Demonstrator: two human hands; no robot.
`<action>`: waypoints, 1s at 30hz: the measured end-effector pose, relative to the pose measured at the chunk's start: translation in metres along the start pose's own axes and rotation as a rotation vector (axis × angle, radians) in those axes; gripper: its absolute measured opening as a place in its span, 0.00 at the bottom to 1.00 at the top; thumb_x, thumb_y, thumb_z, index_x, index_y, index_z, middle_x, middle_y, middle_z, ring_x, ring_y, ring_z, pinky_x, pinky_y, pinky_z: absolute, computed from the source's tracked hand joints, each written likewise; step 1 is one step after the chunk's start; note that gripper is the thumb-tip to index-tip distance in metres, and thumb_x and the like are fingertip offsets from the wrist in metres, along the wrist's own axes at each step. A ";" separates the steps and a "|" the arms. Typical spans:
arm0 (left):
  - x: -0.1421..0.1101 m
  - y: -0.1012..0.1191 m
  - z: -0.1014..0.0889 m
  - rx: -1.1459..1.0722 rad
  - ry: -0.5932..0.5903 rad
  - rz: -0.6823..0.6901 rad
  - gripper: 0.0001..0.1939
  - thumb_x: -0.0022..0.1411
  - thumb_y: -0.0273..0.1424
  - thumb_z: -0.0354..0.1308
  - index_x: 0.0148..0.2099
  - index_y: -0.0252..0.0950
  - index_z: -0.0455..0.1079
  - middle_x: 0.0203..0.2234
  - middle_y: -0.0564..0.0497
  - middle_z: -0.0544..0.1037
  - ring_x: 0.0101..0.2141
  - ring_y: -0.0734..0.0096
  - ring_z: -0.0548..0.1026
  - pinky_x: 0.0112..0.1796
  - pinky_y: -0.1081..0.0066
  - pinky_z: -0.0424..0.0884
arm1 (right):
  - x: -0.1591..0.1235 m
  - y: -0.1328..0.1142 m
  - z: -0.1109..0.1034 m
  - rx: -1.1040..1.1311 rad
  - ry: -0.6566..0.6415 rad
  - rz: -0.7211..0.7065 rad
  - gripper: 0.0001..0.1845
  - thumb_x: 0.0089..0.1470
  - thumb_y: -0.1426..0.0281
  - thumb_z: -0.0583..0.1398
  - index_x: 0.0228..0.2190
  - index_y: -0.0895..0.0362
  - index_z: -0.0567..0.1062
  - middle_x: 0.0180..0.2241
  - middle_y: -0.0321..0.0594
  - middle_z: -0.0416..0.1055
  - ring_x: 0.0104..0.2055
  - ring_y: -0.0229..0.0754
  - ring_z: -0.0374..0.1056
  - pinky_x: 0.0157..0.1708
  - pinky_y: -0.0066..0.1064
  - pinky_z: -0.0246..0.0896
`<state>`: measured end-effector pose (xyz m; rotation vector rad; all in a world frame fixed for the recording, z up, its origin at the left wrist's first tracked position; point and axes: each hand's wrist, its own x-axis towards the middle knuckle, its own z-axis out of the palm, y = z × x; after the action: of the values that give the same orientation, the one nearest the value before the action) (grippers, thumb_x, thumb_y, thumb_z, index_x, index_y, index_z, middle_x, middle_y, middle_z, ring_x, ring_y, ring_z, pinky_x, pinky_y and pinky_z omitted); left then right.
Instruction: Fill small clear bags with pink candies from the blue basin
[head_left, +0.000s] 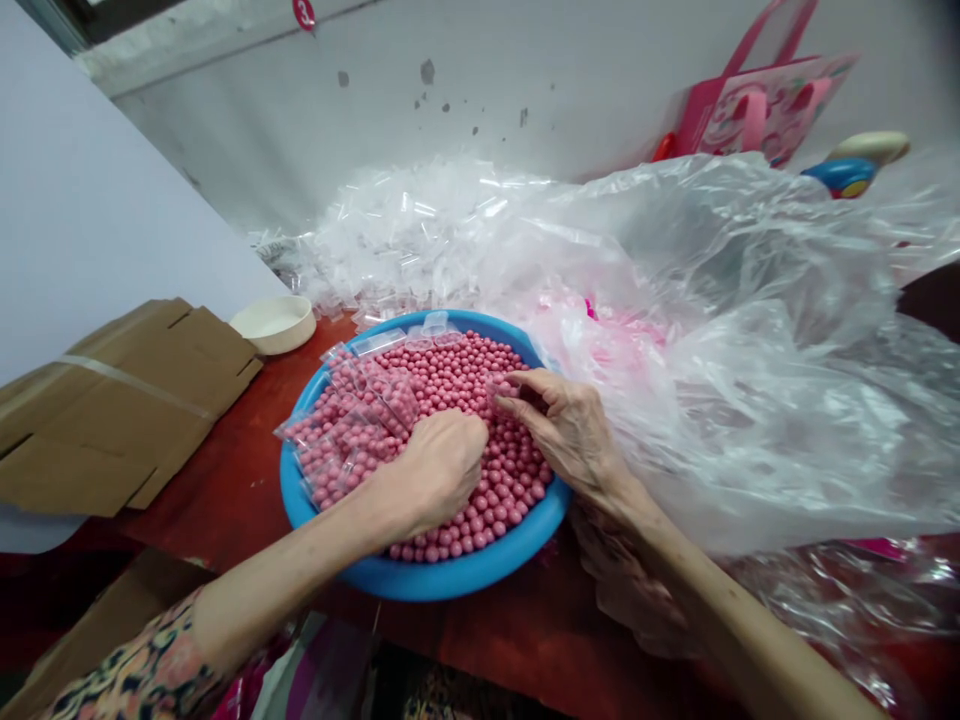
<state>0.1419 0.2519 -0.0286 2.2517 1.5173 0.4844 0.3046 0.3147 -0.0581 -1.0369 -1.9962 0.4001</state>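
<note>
A blue basin (420,578) on a red table holds a heap of pink beads (457,372). Several small clear bags filled with pink beads (352,420) lie on the basin's left side. My left hand (435,465) is curled into a fist, knuckles up, pressed into the beads at the basin's middle; what it holds is hidden. My right hand (566,425) rests on the beads at the basin's right, its thumb and fingers pinching a small clear bag (504,388).
A large clear plastic sheet (757,330) bulges at the right. A pile of empty small clear bags (420,230) lies behind the basin. A white bowl (276,322) and flattened cardboard boxes (120,400) sit at the left. A pink gift bag (757,100) leans on the wall.
</note>
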 end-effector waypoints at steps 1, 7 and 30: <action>0.008 0.000 0.003 -0.016 0.000 0.000 0.14 0.56 0.24 0.47 0.23 0.40 0.47 0.20 0.56 0.56 0.25 0.70 0.54 0.31 0.65 0.56 | 0.000 0.000 0.000 -0.002 0.001 -0.002 0.04 0.53 0.72 0.60 0.32 0.58 0.77 0.33 0.40 0.76 0.34 0.42 0.71 0.34 0.32 0.63; 0.030 -0.023 0.023 -0.188 0.074 -0.086 0.15 0.55 0.26 0.51 0.20 0.39 0.51 0.17 0.57 0.58 0.22 0.73 0.57 0.26 0.68 0.53 | 0.000 0.000 0.001 0.062 0.042 0.019 0.06 0.53 0.72 0.59 0.34 0.57 0.77 0.35 0.41 0.77 0.36 0.42 0.72 0.37 0.33 0.64; -0.014 -0.012 -0.009 -0.846 -0.003 -0.512 0.12 0.56 0.31 0.55 0.23 0.32 0.65 0.10 0.55 0.69 0.12 0.80 0.65 0.15 0.81 0.58 | -0.002 -0.001 0.001 0.095 0.069 0.032 0.07 0.53 0.72 0.59 0.33 0.59 0.77 0.33 0.41 0.76 0.34 0.42 0.71 0.35 0.32 0.63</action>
<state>0.1230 0.2437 -0.0273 1.1797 1.4334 0.7691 0.3035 0.3130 -0.0592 -1.0112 -1.8828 0.4660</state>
